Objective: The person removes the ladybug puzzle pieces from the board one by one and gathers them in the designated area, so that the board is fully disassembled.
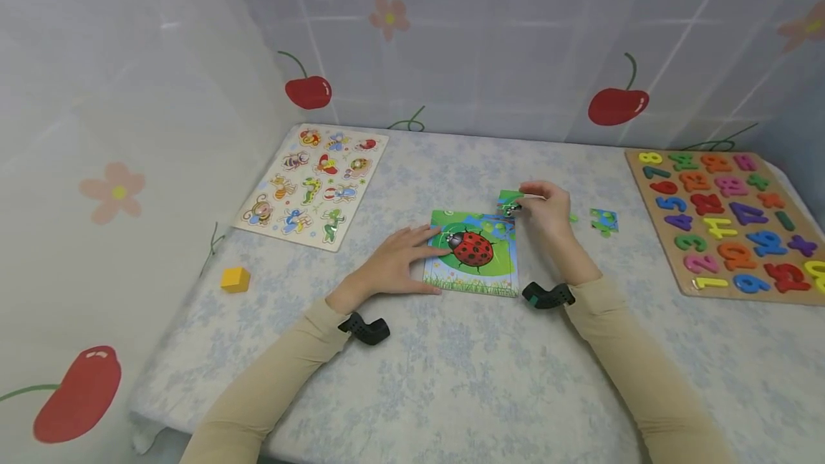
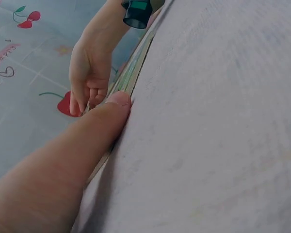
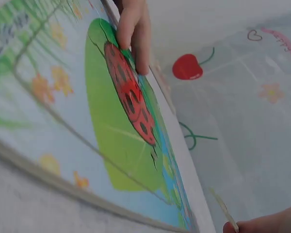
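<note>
A ladybug jigsaw puzzle (image 1: 477, 283) lies in its tray in the middle of the table. My left hand (image 1: 402, 261) rests on its left side, fingers spread, with the fingertips over the picture. Low along the near edge, the left thumb (image 2: 104, 116) touches the tray in the left wrist view. Above the tray's far right corner, my right hand (image 1: 546, 212) pinches a green puzzle piece (image 1: 509, 197). The right wrist view shows that piece (image 3: 224, 209) edge-on at the fingertips. A blue-green loose piece (image 1: 604, 220) lies to the right, and a bit of green (image 1: 573, 218) peeks out behind the right hand.
An insect peg board (image 1: 273, 230) lies at the back left. On the right is a wooden number board (image 1: 692, 263) with colourful digits and signs. A yellow cube (image 1: 235, 279) sits near the left table edge. A printed curtain (image 1: 451, 41) hangs behind the table.
</note>
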`<state>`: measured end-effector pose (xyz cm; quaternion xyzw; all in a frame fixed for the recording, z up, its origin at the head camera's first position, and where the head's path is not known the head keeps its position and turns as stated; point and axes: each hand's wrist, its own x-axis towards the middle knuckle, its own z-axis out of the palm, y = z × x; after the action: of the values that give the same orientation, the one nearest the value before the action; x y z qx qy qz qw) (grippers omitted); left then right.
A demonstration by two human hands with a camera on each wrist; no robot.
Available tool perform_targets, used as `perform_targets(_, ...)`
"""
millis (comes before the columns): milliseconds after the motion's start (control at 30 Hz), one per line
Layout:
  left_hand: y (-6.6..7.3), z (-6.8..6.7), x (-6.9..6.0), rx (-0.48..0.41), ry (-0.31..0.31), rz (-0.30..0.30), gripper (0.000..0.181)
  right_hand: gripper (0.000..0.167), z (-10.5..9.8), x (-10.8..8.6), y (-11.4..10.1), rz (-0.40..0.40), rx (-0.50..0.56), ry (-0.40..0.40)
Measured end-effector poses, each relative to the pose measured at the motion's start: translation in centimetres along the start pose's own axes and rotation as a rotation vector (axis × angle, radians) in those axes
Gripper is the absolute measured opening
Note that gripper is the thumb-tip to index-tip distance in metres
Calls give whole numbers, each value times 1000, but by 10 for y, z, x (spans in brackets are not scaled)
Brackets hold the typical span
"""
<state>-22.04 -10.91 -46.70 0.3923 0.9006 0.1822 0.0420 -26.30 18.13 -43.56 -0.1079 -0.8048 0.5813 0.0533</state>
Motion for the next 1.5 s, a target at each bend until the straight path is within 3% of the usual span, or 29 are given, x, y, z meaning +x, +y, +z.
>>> perform_targets(233,-1,-3,-1,52,20,11,70,32,-16,7,8,35,-42,36)
perform_targets(367,-10,-8,-2,84,17,-2,70,32,-15,11,14,60,-50,34)
perform_targets(633,-33,-16,-8,4,44,2,72,30,-8,10,18,-12,-75,-19)
perform_targets(833,-34,-15,-8,-13,58,14,71,32,-6,4,11,-62,-158,-48)
perform_targets(1033,-32,-18,-9,11,69,2,65,33,-6,-1,4,-36,-167,-66)
perform_targets(1167,-32,-19,-10,15,79,-15,65,32,-2,-6,-3,-73,-161,-137)
perform_targets(1400,-34,-16,-9,-4,90,-22,63,32,15,-29,-8,-143,-156,-371)
perform_targets(1500,-34,-14,-8,-1,104,-10,57,34,19,-43,-6,-161,-196,-408)
